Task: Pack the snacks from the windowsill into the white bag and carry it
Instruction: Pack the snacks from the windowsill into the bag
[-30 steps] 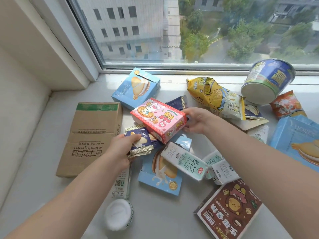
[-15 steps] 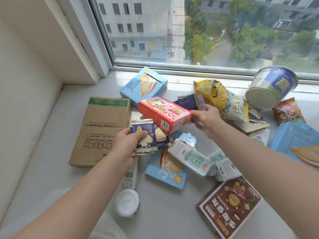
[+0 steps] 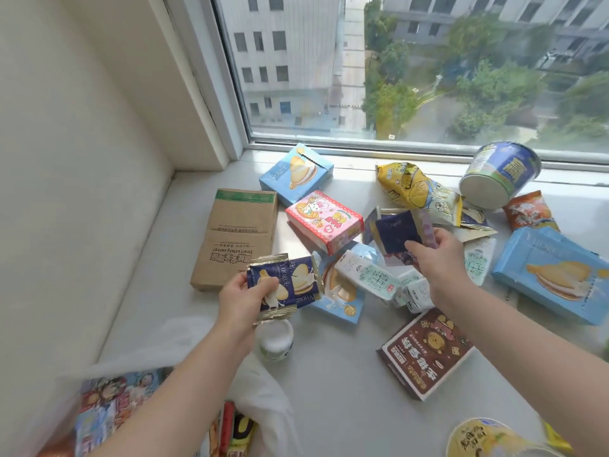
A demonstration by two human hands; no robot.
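Left hand (image 3: 244, 303): over the near left part of the grey windowsill (image 3: 336, 400), pinching a small stack of navy foil snack packets with gold crimped ends (image 3: 290, 285). Thumb pressed on top at the stack's left end; other fingers hidden beneath. Stack held just beyond a small white round jar (image 3: 275, 341).

Right hand (image 3: 440, 262): raised over the middle of the sill, fingers (image 3: 417, 249) closed on the lower right corner of a dark navy flat packet (image 3: 397, 232), held upright and tilted. Count of packets in this grip: cannot tell.

White plastic bag (image 3: 260, 384): at the near left corner of the sill, mouth open under the left forearm. Contents: several colourful printed packs, blurred, not identifiable singly.

Loose on the sill:
- pink rabbit-print box (image 3: 324, 219) at centre, between the two hands
- light-blue biscuit box (image 3: 296, 174) at the rear edge by the window
- flat brown cardboard box (image 3: 237, 235) towards the left wall
- yellow crisp bag (image 3: 415, 189) beside a blue noodle cup lying on its side (image 3: 501, 174), both rear right
- white milk cartons (image 3: 369, 278) below the right hand
- brown bear-print box (image 3: 425, 352) near the front edge
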